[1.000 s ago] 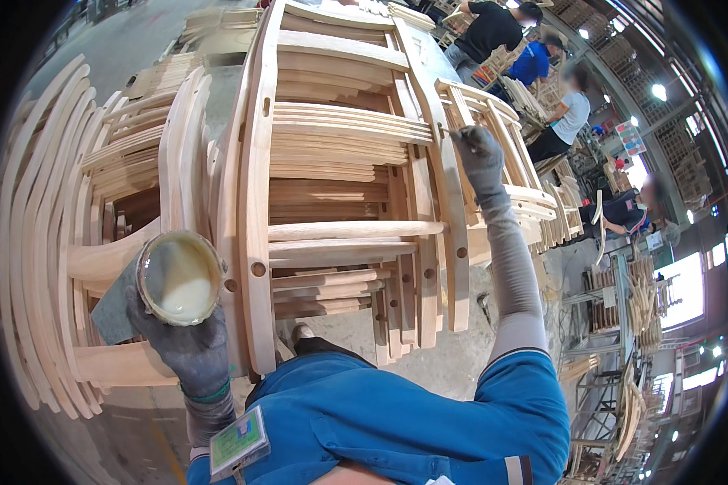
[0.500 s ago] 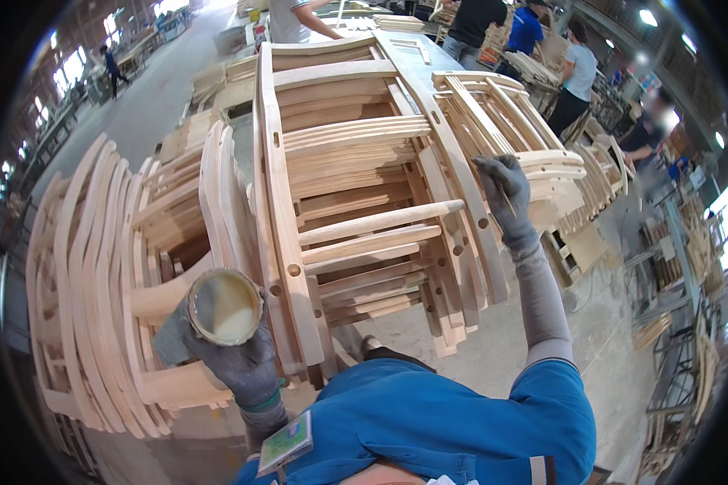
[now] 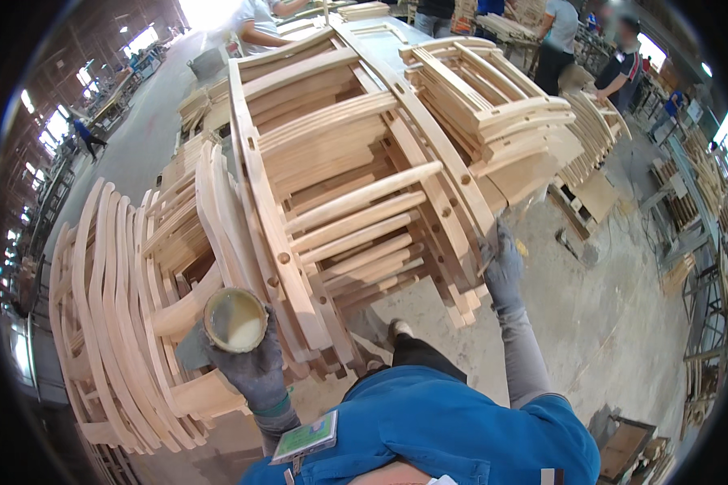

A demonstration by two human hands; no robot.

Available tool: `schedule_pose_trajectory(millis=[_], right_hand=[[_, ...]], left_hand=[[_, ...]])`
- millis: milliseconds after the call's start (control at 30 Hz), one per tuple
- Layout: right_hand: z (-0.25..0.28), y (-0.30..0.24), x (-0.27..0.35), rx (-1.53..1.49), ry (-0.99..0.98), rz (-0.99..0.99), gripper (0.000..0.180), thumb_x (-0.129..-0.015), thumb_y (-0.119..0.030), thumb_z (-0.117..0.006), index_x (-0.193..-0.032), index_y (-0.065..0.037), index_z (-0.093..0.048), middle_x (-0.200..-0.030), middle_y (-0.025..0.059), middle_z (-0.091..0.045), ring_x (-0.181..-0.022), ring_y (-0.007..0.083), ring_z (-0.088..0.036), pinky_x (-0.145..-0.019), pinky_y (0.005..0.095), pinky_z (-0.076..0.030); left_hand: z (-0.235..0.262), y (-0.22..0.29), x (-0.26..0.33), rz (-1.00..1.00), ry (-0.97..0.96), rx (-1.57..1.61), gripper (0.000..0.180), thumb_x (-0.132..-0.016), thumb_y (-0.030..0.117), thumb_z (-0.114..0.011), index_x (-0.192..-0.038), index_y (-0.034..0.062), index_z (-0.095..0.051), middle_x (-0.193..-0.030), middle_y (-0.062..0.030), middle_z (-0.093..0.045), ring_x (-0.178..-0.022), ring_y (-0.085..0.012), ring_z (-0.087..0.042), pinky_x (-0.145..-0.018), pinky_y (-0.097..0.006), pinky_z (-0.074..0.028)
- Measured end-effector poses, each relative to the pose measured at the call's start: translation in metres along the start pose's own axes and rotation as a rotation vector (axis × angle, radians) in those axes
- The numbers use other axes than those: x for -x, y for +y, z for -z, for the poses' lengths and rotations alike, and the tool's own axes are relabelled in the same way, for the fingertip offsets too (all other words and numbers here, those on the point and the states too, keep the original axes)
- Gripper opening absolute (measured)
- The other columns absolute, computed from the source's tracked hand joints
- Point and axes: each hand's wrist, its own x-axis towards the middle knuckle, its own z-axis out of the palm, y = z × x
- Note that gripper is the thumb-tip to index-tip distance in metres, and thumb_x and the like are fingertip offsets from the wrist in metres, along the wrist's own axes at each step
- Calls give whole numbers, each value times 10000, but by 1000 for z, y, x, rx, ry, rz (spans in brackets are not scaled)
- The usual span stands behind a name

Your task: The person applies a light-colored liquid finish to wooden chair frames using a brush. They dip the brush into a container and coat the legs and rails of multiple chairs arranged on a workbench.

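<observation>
In my gloved left hand [image 3: 255, 368] is a round pot [image 3: 236, 321] with pale creamy liquid in it, its opening facing up. A flat grey piece [image 3: 192, 349] shows beside that hand; I cannot tell what it is. Before me lies a stack of pale wooden ladder-shaped chair frames [image 3: 364, 196], with cross slats and holes along the side posts. My gloved right hand [image 3: 505, 271] is at the near end of the right side post [image 3: 463, 179]. Its fingers are closed, with something thin at the tips that I cannot make out.
Curved wooden frames [image 3: 109, 315] stand packed at my left. More stacked frames [image 3: 493, 113] lie beyond on the right, near a wooden board [image 3: 594, 202] on the floor. Several people work farther off, one [image 3: 259, 28] just past the stack. Metal racks [image 3: 696, 234] line the right side.
My right hand has come down and nearer, from above the neighbouring frames to the near end of the post. The pot remains in my left hand. The view has shifted.
</observation>
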Motion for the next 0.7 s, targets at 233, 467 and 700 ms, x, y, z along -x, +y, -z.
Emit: schedule_pose_trajectory(millis=[233, 467, 700], right_hand=[[-11, 4, -2, -25, 94, 56, 493, -809, -275, -634, -1215, -32, -494, -1142, 171, -570, -991, 326, -571, -816, 381, -462], [-10, 12, -3, -95, 70, 158, 521, -803, -266, -649, -1212, 13, -488, -1110, 215, -571, -989, 360, -562, -819, 388, -457], [-8, 23, -7, -115, -78, 144, 549, -822, -255, -639, -1256, 6, -427, -1126, 247, -537, -996, 389, -540, -819, 412, -443]], left_hand=[[-4, -23, 15, 75, -24, -11, 472, -907, 443, -437, -1263, 133, -435, -1246, -105, -484, -1134, -309, -487, -934, -520, -437], [10, -35, 33, -92, 72, 49, 490, -870, 422, -514, -1244, 111, -456, -1232, -125, -502, -1099, -311, -509, -906, -485, -462], [29, -71, 56, -233, 239, -91, 502, -864, 495, -472, -1301, 289, -337, -1302, -19, -402, -1130, -284, -469, -791, -528, -529]])
